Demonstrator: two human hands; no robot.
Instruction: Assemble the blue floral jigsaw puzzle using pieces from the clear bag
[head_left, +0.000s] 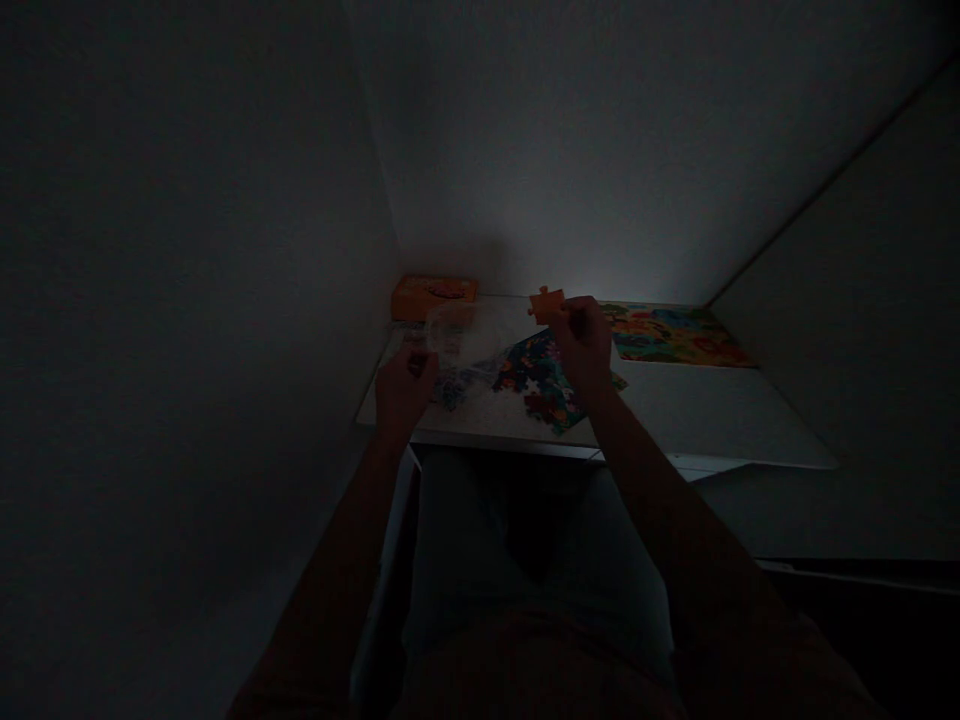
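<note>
Above the one half-built puzzle (544,385), the right hand (581,335) pinches one orange piece (546,303); the left hand (405,385) grips one clear bag (450,340).

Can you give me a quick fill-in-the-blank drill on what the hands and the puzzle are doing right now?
1. The right hand holds up a single puzzle piece whose colour is ____.
2. The left hand grips a clear ____ bag of loose pieces.
3. The partly built puzzle lies on the white table, between the two ____.
4. The orange box stands at the table's far ____ corner.

Missing words: orange; plastic; hands; left
</note>
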